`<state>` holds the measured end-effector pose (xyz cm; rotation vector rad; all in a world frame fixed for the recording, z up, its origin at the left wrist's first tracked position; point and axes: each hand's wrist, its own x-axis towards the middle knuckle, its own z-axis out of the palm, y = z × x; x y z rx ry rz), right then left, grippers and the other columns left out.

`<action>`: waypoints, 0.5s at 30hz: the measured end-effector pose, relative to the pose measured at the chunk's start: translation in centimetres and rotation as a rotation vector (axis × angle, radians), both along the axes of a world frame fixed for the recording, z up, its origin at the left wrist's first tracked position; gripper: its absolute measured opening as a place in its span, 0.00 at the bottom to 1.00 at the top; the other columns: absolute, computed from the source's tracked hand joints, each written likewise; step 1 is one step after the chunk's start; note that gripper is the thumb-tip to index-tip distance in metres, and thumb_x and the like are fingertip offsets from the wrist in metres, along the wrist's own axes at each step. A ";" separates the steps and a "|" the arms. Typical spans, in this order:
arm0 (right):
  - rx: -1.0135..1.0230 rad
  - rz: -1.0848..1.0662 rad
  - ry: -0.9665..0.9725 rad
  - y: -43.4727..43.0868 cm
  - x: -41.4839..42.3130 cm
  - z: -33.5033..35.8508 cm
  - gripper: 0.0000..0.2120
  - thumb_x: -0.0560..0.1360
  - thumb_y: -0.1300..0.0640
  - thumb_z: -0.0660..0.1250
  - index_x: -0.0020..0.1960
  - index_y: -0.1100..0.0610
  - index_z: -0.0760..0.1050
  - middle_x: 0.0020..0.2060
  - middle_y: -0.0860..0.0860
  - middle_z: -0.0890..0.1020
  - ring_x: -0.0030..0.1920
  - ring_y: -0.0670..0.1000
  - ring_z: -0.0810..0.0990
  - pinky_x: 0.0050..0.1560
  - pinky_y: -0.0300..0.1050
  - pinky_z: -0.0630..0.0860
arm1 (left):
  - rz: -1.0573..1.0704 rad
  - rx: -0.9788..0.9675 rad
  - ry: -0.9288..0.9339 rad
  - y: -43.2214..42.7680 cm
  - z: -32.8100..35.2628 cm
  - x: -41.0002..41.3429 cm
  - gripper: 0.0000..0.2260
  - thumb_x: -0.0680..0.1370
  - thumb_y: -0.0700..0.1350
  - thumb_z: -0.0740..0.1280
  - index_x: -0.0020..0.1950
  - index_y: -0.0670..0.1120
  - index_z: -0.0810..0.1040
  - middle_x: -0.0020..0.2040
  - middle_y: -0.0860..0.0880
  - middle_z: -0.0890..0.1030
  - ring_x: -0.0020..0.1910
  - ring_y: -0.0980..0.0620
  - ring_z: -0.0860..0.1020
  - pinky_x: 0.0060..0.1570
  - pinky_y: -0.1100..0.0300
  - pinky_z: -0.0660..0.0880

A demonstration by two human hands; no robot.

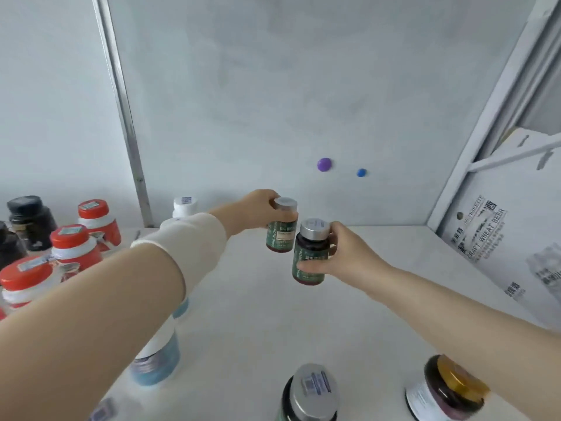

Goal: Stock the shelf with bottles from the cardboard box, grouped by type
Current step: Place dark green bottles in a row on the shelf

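My left hand [261,208] grips a small dark bottle [280,232] with a green label and silver cap, held near the back of the white shelf [379,268]. Just in front and to the right of it, my right hand [340,253] grips a second bottle of the same kind [309,256]. The two bottles are side by side, almost touching; I cannot tell whether they stand on the shelf or hover just above it. The cardboard box is out of view.
Red-capped bottles [69,247] and black bottles [30,220] stand at the left. White bottles with blue labels [158,360] sit under my left arm. A silver-capped bottle [312,393] and a gold-capped jar [449,387] stand at the front edge. A printed white panel [498,244] closes the right side.
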<state>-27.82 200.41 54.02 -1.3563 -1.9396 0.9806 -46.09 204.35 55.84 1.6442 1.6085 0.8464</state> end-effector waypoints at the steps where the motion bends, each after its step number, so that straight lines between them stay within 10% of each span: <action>1: 0.005 0.022 -0.040 1.0 -0.3 -0.5 0.26 0.64 0.58 0.77 0.56 0.53 0.68 0.51 0.46 0.77 0.50 0.47 0.76 0.45 0.38 0.72 | 0.017 -0.013 0.016 0.8 -0.2 -0.1 0.14 0.74 0.46 0.70 0.55 0.42 0.73 0.50 0.46 0.76 0.48 0.49 0.76 0.52 0.56 0.76; 6: -0.039 0.089 -0.090 4.8 -1.9 -2.8 0.32 0.62 0.57 0.78 0.62 0.56 0.68 0.57 0.48 0.77 0.57 0.50 0.76 0.56 0.43 0.73 | 0.076 -0.079 0.044 3.5 -1.3 -0.7 0.16 0.73 0.44 0.72 0.59 0.43 0.74 0.50 0.46 0.74 0.46 0.50 0.74 0.41 0.64 0.74; 15: 0.000 0.099 -0.150 7.0 -4.8 -4.0 0.30 0.64 0.56 0.77 0.61 0.58 0.67 0.58 0.51 0.75 0.53 0.49 0.72 0.48 0.38 0.67 | 0.117 -0.104 0.034 5.9 -2.8 -1.8 0.14 0.73 0.45 0.72 0.54 0.44 0.72 0.46 0.47 0.73 0.45 0.49 0.73 0.40 0.63 0.73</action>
